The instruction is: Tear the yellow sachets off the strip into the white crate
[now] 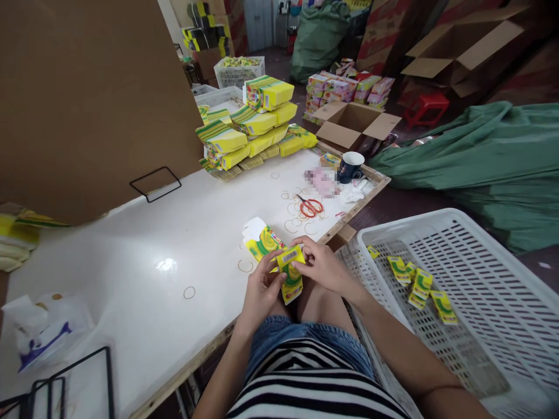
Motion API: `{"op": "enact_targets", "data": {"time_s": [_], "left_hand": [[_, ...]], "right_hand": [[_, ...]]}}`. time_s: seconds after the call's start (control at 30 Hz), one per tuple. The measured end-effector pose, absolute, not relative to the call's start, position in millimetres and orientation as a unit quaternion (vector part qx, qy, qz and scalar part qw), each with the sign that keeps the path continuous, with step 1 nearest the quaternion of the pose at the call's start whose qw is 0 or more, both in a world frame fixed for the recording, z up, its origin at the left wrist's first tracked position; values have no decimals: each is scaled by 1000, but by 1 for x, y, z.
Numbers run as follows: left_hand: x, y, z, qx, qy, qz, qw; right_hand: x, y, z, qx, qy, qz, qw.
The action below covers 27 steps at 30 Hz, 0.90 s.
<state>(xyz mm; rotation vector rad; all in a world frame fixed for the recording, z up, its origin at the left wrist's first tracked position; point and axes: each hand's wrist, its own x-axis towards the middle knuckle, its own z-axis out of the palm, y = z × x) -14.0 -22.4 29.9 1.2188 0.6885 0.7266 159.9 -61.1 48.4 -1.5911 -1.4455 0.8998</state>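
Between my two hands is a small yellow-and-green carton (292, 276) with a barcode on its top face, held above my lap at the table's edge. My left hand (264, 279) grips its left side, thumb low on the front. On the upper right, my right hand (321, 263) pinches it near the barcode. Just behind it, several flat printed carton blanks (263, 240) lie on the white table. To my right, a white plastic basket (474, 233) contains several folded yellow cartons (421, 284).
Bundled yellow blanks (257, 125) are stacked at the table's far end. Red-handled scissors (310, 207) lie among rubber bands, near a dark mug (350, 167). Tissues (48, 329) and black metal frames (109, 378) are at left. An open cardboard box (349, 125) stands beyond the table.
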Motion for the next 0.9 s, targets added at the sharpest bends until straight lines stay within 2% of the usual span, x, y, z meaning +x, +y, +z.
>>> {"op": "enact_targets", "data": {"time_s": [0.13,0.27,0.53,0.6,0.7,0.77,0.83,0.9], "left_hand": [[-14,-21,30,566,321,321,688],[-16,-17,32,558,328,338,683],[-2,-19,29,513,321,362,709],[3,-20,24,550,333,377,667],[1,-16,12,658,399,393,504],[-4,-11,3,728,434,366,384],[-9,-8,-6,779,431,322,321],[-11,-7,-11,807,412,291,306]], "right_hand": [[152,-57,42,-679,-588,272,347],[152,-59,39,-679,-596,248,349],[161,-64,36,-585,-524,335,521],[169,-75,43,-606,-523,283,529],[193,-99,63,-692,-507,12,514],[209,-110,72,-747,-448,-156,465],[213,-108,68,-774,-428,-196,424],[200,-92,51,-768,-468,-125,419]]}}
